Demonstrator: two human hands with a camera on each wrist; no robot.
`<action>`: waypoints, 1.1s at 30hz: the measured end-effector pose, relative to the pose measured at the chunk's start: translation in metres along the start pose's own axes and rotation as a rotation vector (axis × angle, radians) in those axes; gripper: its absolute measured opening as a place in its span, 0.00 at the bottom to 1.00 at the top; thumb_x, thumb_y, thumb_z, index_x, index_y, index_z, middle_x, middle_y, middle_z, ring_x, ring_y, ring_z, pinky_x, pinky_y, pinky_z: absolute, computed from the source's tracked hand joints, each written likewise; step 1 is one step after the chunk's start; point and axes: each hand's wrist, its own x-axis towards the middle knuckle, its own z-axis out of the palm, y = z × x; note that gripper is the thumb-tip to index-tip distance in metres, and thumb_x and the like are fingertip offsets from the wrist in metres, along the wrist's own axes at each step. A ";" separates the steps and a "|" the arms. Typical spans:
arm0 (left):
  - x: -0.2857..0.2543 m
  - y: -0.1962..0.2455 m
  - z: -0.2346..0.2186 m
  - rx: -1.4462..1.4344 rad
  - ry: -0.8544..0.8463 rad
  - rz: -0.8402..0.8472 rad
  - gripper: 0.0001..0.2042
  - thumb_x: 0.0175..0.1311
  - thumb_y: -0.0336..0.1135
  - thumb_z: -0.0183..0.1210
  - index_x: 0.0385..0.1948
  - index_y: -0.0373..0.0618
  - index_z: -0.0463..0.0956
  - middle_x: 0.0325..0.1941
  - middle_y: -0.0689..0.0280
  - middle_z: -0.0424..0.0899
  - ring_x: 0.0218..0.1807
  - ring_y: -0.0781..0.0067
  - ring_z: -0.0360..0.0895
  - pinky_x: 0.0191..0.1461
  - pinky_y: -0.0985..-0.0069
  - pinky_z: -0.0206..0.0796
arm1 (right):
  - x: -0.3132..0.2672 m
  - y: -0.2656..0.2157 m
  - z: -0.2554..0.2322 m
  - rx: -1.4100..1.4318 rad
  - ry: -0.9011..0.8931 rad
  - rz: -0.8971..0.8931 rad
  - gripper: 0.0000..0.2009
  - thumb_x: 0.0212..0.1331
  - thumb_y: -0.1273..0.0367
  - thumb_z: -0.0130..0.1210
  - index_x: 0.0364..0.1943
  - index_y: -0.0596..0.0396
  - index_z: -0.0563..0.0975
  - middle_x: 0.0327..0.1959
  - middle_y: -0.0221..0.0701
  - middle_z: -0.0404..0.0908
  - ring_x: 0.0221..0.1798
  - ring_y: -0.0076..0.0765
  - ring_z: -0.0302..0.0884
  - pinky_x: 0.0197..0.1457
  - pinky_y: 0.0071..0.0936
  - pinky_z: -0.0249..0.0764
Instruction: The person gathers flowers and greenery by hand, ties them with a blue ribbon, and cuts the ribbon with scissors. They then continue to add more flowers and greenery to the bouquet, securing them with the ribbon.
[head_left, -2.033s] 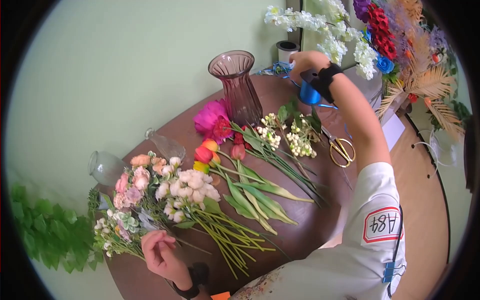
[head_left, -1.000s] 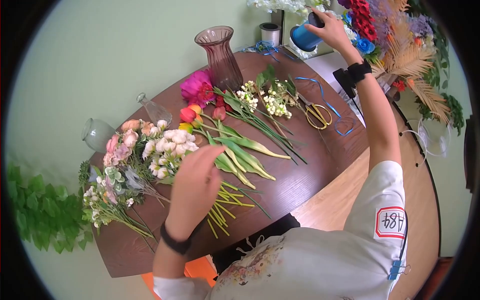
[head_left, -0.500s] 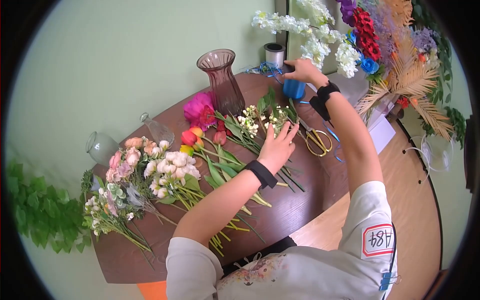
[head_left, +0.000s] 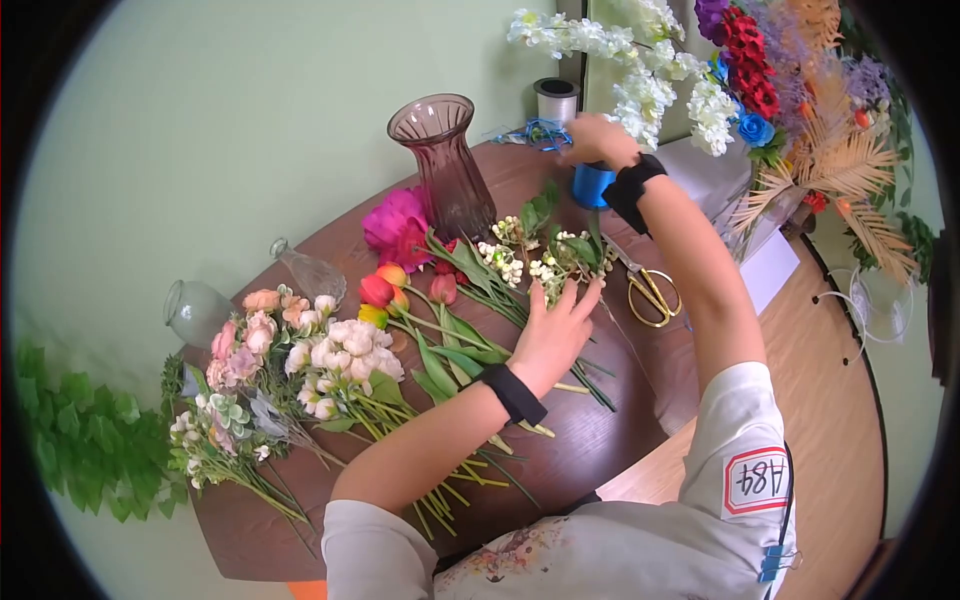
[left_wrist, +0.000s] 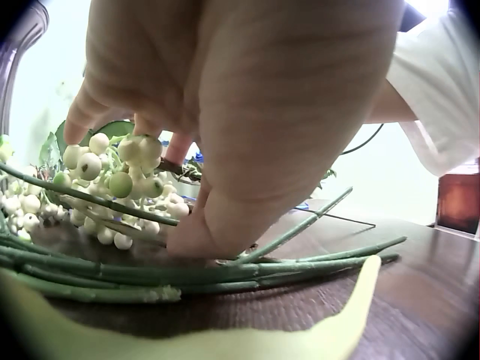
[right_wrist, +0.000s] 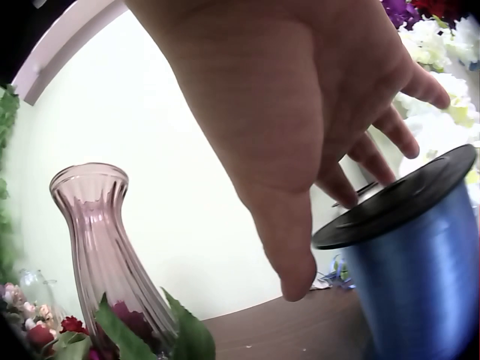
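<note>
Spool of blue ribbon [head_left: 593,188] stands just below the right grip [head_left: 603,141].

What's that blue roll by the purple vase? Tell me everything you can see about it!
The blue spool is a fat roll of what looks like shiny ribbon. Its flat, round black top looks like plastic. It seems to stand upright on the brown table, to the right of the purple glass vase. The right hand is just above it, thumb clear of it. I can't tell whether any fingertip touches the black rim.
</note>
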 end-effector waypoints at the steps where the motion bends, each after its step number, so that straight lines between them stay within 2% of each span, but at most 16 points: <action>1: -0.003 0.000 0.000 -0.027 0.053 -0.002 0.08 0.47 0.36 0.49 0.27 0.48 0.73 0.58 0.65 0.56 0.55 0.66 0.57 0.49 0.56 0.53 | 0.013 -0.011 0.008 0.007 0.109 -0.107 0.18 0.40 0.61 0.53 0.37 0.56 0.75 0.39 0.42 0.74 0.45 0.48 0.70 0.45 0.38 0.68; 2: -0.005 -0.001 -0.001 -0.024 0.053 0.002 0.08 0.47 0.36 0.49 0.27 0.48 0.73 0.58 0.65 0.56 0.55 0.66 0.57 0.49 0.56 0.53 | 0.026 -0.022 0.016 0.012 0.220 -0.214 0.14 0.42 0.65 0.51 0.33 0.60 0.76 0.36 0.43 0.75 0.41 0.48 0.73 0.43 0.37 0.70; 4: -0.008 -0.002 -0.004 -0.027 0.028 0.001 0.08 0.46 0.36 0.50 0.28 0.48 0.73 0.58 0.64 0.56 0.55 0.66 0.56 0.49 0.56 0.53 | 0.038 -0.046 0.032 0.079 0.253 -0.188 0.10 0.43 0.71 0.46 0.27 0.63 0.77 0.30 0.45 0.76 0.35 0.47 0.76 0.39 0.35 0.72; 6: -0.013 -0.003 -0.006 -0.030 0.015 0.017 0.08 0.46 0.35 0.49 0.28 0.48 0.73 0.58 0.64 0.55 0.56 0.66 0.55 0.50 0.56 0.53 | 0.040 -0.053 0.048 0.048 0.224 -0.097 0.11 0.45 0.71 0.44 0.28 0.61 0.77 0.31 0.46 0.76 0.35 0.46 0.76 0.38 0.34 0.72; 7: -0.016 -0.004 -0.008 -0.052 -0.003 0.016 0.08 0.46 0.35 0.49 0.28 0.48 0.73 0.58 0.63 0.55 0.56 0.66 0.55 0.50 0.57 0.53 | 0.067 -0.042 0.067 -0.003 0.075 -0.133 0.13 0.46 0.70 0.43 0.34 0.60 0.76 0.35 0.46 0.76 0.40 0.48 0.74 0.43 0.42 0.69; 8: -0.018 -0.005 -0.010 -0.072 -0.020 0.013 0.08 0.46 0.35 0.49 0.28 0.48 0.73 0.59 0.63 0.55 0.57 0.66 0.55 0.50 0.57 0.53 | 0.069 -0.047 0.065 0.000 0.088 -0.131 0.13 0.46 0.70 0.43 0.34 0.60 0.76 0.35 0.46 0.76 0.40 0.48 0.74 0.43 0.42 0.69; 10: -0.022 -0.006 -0.010 -0.096 -0.009 0.014 0.08 0.45 0.35 0.49 0.27 0.48 0.73 0.59 0.63 0.55 0.57 0.66 0.54 0.50 0.58 0.53 | 0.074 -0.056 0.070 -0.177 0.094 0.439 0.14 0.46 0.70 0.49 0.38 0.60 0.75 0.41 0.38 0.75 0.42 0.45 0.74 0.40 0.43 0.70; 11: -0.022 -0.006 -0.010 -0.113 -0.020 0.016 0.07 0.45 0.35 0.49 0.27 0.48 0.73 0.58 0.63 0.55 0.57 0.66 0.54 0.49 0.58 0.53 | 0.080 -0.053 0.069 -0.173 0.102 0.441 0.14 0.46 0.70 0.49 0.38 0.60 0.75 0.41 0.38 0.75 0.42 0.45 0.74 0.40 0.43 0.70; 14: -0.022 -0.008 -0.010 -0.150 -0.015 0.015 0.07 0.45 0.34 0.49 0.26 0.48 0.72 0.58 0.63 0.56 0.58 0.65 0.54 0.48 0.58 0.54 | 0.087 -0.042 0.067 -0.464 -0.066 0.447 0.16 0.48 0.68 0.48 0.43 0.56 0.73 0.44 0.34 0.74 0.46 0.42 0.71 0.42 0.46 0.67; 16: -0.021 -0.008 -0.008 -0.178 -0.033 0.025 0.07 0.45 0.34 0.50 0.27 0.47 0.72 0.57 0.63 0.56 0.58 0.64 0.53 0.49 0.58 0.53 | 0.089 -0.038 0.066 -0.319 -0.051 0.556 0.15 0.50 0.67 0.46 0.42 0.54 0.74 0.44 0.34 0.74 0.46 0.41 0.72 0.44 0.45 0.67; 21: -0.022 -0.010 -0.009 -0.194 -0.064 0.034 0.09 0.45 0.35 0.50 0.29 0.47 0.74 0.59 0.62 0.53 0.59 0.63 0.52 0.48 0.58 0.55 | 0.102 -0.034 0.071 -0.122 -0.059 0.531 0.18 0.49 0.64 0.49 0.46 0.52 0.71 0.49 0.31 0.70 0.51 0.42 0.67 0.49 0.43 0.63; 23: -0.022 -0.010 -0.010 -0.182 -0.070 0.034 0.10 0.46 0.35 0.50 0.30 0.47 0.75 0.60 0.62 0.53 0.59 0.62 0.52 0.48 0.58 0.55 | 0.110 -0.029 0.078 -0.096 0.070 0.526 0.13 0.50 0.68 0.46 0.40 0.55 0.75 0.43 0.34 0.74 0.45 0.40 0.72 0.39 0.44 0.71; 24: -0.022 -0.011 -0.010 -0.184 -0.073 0.030 0.10 0.46 0.35 0.50 0.30 0.47 0.75 0.60 0.62 0.53 0.59 0.62 0.52 0.48 0.58 0.55 | 0.114 -0.028 0.081 -0.096 0.067 0.521 0.13 0.50 0.68 0.46 0.40 0.55 0.75 0.43 0.34 0.74 0.45 0.40 0.72 0.39 0.44 0.71; 26: -0.022 -0.011 -0.010 -0.188 -0.077 0.029 0.10 0.46 0.36 0.50 0.31 0.47 0.75 0.60 0.62 0.52 0.59 0.62 0.52 0.48 0.57 0.56 | 0.112 -0.029 0.077 -0.072 0.104 0.490 0.12 0.51 0.70 0.46 0.39 0.56 0.75 0.41 0.36 0.75 0.43 0.46 0.72 0.32 0.43 0.73; 27: -0.022 -0.011 -0.010 -0.190 -0.079 0.027 0.10 0.46 0.36 0.50 0.31 0.47 0.75 0.60 0.62 0.52 0.59 0.62 0.52 0.48 0.57 0.56 | 0.110 -0.030 0.076 -0.063 0.130 0.483 0.12 0.51 0.72 0.44 0.38 0.59 0.75 0.41 0.43 0.73 0.43 0.53 0.71 0.27 0.43 0.73; 33: -0.021 -0.012 -0.010 -0.195 -0.094 0.032 0.11 0.47 0.36 0.50 0.32 0.48 0.75 0.60 0.62 0.52 0.59 0.61 0.52 0.49 0.57 0.56 | 0.129 -0.018 0.096 -0.117 0.244 0.535 0.14 0.52 0.71 0.42 0.40 0.64 0.73 0.48 0.55 0.65 0.46 0.60 0.66 0.34 0.45 0.73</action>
